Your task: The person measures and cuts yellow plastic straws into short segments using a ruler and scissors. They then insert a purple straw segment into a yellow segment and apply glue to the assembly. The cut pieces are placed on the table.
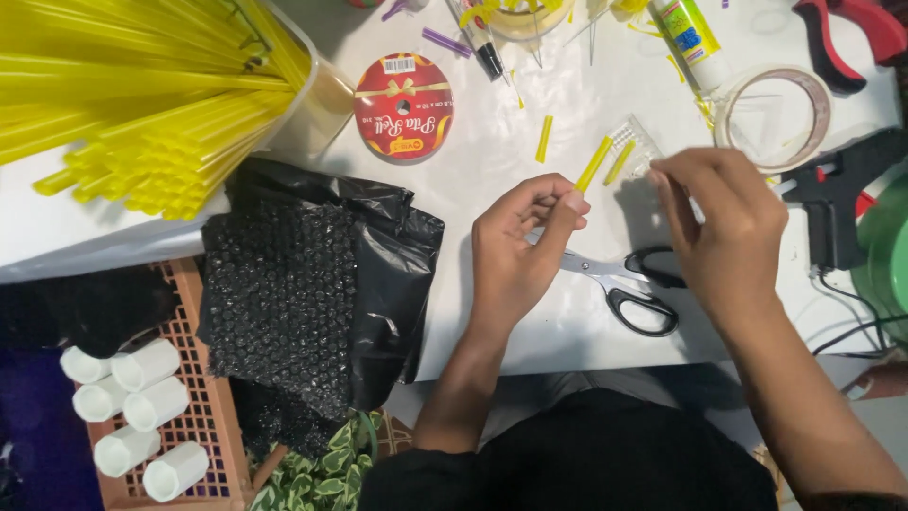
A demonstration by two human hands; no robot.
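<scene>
So, left hand (515, 251) pinching a short yellow straw piece (594, 163) at its lower end, long axis tilting up and right toward the right hand (724, 227); right fingers (667, 175) closed near a small clear packet (636, 142), scissors (624, 279) flat on the surface (492, 142) just below

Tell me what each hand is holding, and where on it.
Left hand pinches a short yellow straw piece by its lower end. Right hand touches a small clear packet; its grip is unclear.
</scene>
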